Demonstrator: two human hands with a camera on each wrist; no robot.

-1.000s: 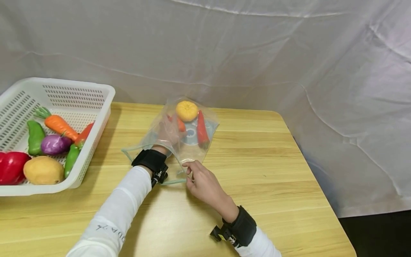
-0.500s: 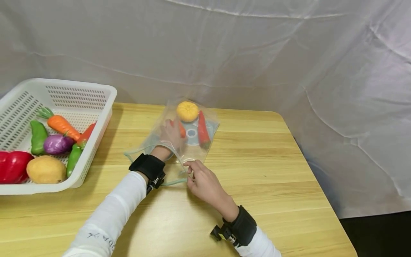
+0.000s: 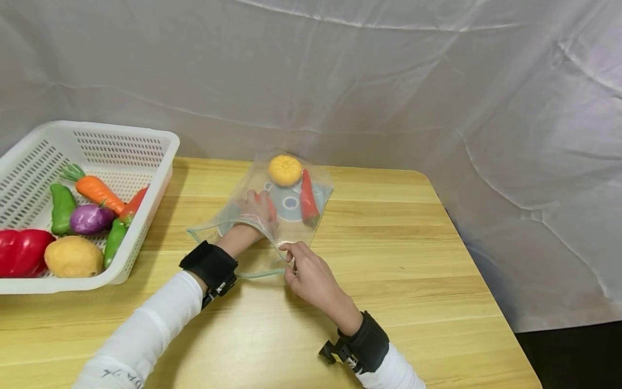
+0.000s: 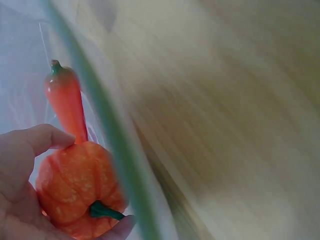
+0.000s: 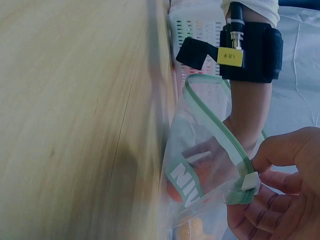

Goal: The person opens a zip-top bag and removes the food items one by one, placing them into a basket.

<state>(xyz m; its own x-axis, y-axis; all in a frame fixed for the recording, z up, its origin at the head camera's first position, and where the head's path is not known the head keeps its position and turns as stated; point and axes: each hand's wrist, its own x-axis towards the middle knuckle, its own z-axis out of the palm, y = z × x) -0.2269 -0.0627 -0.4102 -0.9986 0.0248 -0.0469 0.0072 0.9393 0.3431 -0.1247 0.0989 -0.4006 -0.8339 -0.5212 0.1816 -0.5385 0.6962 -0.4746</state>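
Note:
A clear zip bag (image 3: 293,229) with a green seal lies on the wooden table (image 3: 389,259), its mouth toward me. My left hand (image 3: 255,208) is inside the bag, fingers curled round a small orange pumpkin (image 4: 75,190) with a green stem. Deeper in the bag lie a red chili (image 3: 308,200) and a round orange fruit (image 3: 284,169); the left wrist view also shows the chili (image 4: 65,102). My right hand (image 3: 306,273) pinches the bag's mouth at its right corner, thumb and fingers on the white slider (image 5: 250,181).
A white slotted basket (image 3: 121,140) stands at the table's left, holding a carrot (image 3: 94,190), green peppers, a purple eggplant (image 3: 89,219), a red bell pepper (image 3: 19,258) and a potato (image 3: 73,256). A white cloth hangs behind. The table's right edge is near.
My left forearm has drawn back toward me, so the black wristband is now outside the bag's mouth. The right hand has stayed at the bag's corner.

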